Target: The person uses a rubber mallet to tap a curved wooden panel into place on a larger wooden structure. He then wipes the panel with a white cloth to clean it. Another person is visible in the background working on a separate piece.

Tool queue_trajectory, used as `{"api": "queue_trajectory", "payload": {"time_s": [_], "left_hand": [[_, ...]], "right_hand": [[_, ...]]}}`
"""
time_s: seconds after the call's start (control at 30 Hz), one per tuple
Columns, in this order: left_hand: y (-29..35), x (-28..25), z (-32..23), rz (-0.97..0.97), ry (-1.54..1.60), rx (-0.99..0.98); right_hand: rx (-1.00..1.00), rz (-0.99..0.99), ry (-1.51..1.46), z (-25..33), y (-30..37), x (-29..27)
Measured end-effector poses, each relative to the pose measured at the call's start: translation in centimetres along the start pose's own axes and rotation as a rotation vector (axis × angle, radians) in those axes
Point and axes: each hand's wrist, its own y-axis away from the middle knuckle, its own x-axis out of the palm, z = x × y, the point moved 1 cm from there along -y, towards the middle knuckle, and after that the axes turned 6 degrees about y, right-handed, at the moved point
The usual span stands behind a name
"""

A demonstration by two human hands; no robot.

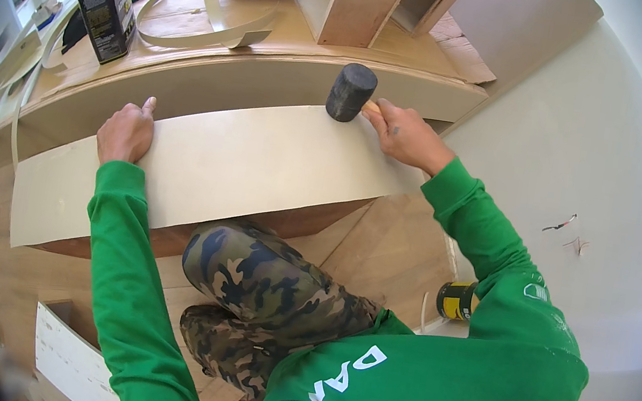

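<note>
My right hand (407,136) is clenched round a mallet (351,93) (black head at the far edge of a board (244,160)), my left hand (126,134) touching it, grip unclear.

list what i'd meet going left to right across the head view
bare left hand at the long cream panel, wooden-handled mallet with black cylindrical head, bare right hand gripping that mallet, yellow-and-black cylindrical tin, thin loose wires

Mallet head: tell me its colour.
Blackish grey; the mallet head shows best in the head view, the only one.
</note>
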Motion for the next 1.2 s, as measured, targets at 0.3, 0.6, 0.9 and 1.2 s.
{"api": "queue_trajectory", "payload": {"time_s": [0.3, 0.6, 0.9, 1.2], "left_hand": [[1.9, 1.6, 0.7, -0.244, -0.107, 0.250], [7.4, -4.6, 10.2, -0.207, -0.034, -0.304], [7.3, -3.7, 11.7, -0.260, 0.024, -0.284], [7.3, -4.9, 14.0, -0.145, -0.031, -0.258]], "right_hand": [[-0.061, -0.097, -0.156, -3.1, -0.4, 3.0], [-0.373, -0.086, -0.140, 5.9, -2.2, 2.2], [-0.715, -0.082, -0.047, 27.2, -10.9, 5.4], [-0.794, -0.100, -0.044, 33.0, -10.5, 8.3]]}}
